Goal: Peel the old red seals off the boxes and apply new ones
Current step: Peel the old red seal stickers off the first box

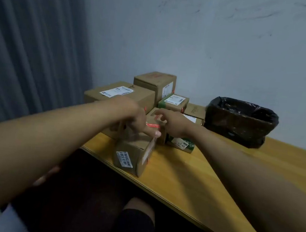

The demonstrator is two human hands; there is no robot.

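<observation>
- Broadly, the wooden tabletop [208, 177] runs from the near right back to the far wall, and everything for the job sits in its far left corner, probably so that each parcel lies within an arm's reach.
- The bin [241, 122], lined with a black bag, stands at the far right, well apart from the hands; I judge it is there to take the peeled seals.
- The long box [120, 94] and the tall box [154, 82] wait at the far left with other small parcels beside them, one carrying a red seal on its top, so they look not yet handled.
- The near box [135, 151] stands at the tabletop's near edge, turned corner-on towards the person, which puts its flap seam under the fingers.
- The small box [157, 123] sits just behind it and bears the red seal [153, 125] across its near top edge.
- The left hand [135, 119] lies over the near box with fingers curled down onto its top; a fingertip [157, 134] reaches the red seal, apparently steadying or picking at it. Whether it truly pinches anything I cannot tell, since the picture is blurred.
- The right hand [174, 121] rests on the small box's top with loosely bent fingers, seemingly bracing it against the pull.
</observation>
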